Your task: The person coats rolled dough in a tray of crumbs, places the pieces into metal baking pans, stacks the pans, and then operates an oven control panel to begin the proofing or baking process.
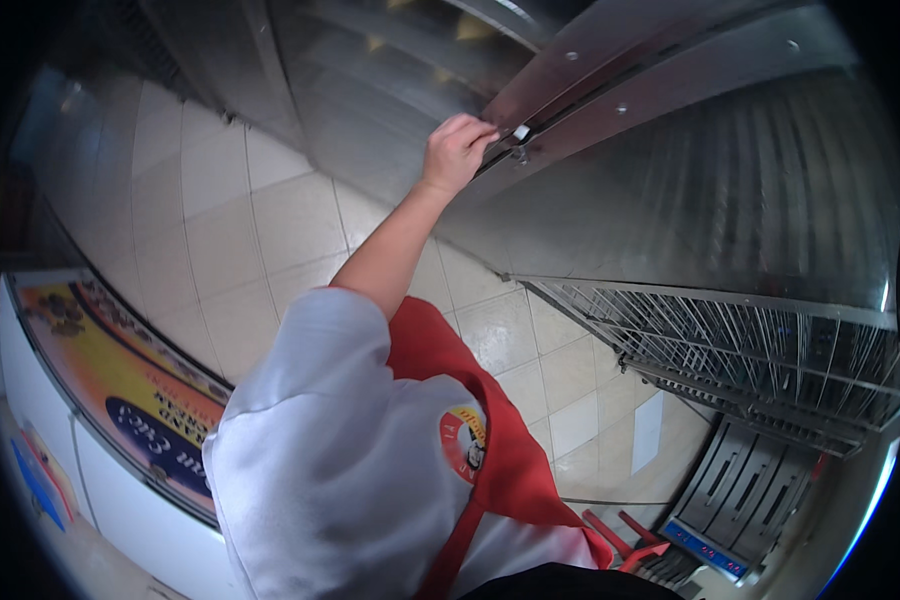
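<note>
My left hand reaches up and forward to a tall stainless steel cabinet. Its fingers are closed at the edge of a steel door, where two metal panels meet along a dark gap. Just right of the fingertips sits a small white piece with a little metal fitting below it. What exactly lies under the fingers is partly hidden. A short white sleeve covers my upper left arm, beside a red apron. No part of my right hand shows.
At the lower right stand a wire rack and a slotted metal unit with a blue strip of red displays. Red bars lie close to it. A white counter with a colourful printed panel curves along the left. Pale tiles cover the floor.
</note>
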`<state>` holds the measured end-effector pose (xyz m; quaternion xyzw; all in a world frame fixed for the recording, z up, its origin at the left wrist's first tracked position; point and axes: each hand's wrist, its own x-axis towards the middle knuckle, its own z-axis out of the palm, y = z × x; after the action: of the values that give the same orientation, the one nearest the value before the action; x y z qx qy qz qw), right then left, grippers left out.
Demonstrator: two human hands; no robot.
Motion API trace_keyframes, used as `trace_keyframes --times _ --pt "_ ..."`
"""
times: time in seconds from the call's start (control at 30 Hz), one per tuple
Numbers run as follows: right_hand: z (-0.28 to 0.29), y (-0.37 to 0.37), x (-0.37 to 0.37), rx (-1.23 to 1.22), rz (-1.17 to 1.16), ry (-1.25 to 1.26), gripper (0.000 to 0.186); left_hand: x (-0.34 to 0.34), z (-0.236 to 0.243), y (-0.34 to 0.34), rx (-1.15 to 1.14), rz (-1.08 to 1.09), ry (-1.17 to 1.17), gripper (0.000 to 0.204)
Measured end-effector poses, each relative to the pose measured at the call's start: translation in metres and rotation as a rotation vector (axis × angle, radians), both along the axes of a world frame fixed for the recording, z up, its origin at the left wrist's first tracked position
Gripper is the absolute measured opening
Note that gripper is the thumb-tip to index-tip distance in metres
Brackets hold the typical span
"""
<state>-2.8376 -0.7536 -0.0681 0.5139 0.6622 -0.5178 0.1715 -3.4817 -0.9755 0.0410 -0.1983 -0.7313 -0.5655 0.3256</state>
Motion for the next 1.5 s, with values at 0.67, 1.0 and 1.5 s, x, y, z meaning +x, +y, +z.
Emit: trace_keyframes --times 0.67,1.0,1.5 --pt "0.061 0.067 -0.016 0.221 -0.144 0.255 0.038 0.117 -0.052 0.026 -0.611 -0.011 -0.015 0.047" --pt "-0.112 -0.094 0.34 -0.319 -1.119 -0.224 0.029 0.45 -0.115 0.334 -0.806 -1.7 -0.666 0.046" --pt "-0.108 0.259 0.533 0.155 -1.276 0.138 0.032 0.747 -0.004 0.739 0.263 -1.791 -1.986 0.067"
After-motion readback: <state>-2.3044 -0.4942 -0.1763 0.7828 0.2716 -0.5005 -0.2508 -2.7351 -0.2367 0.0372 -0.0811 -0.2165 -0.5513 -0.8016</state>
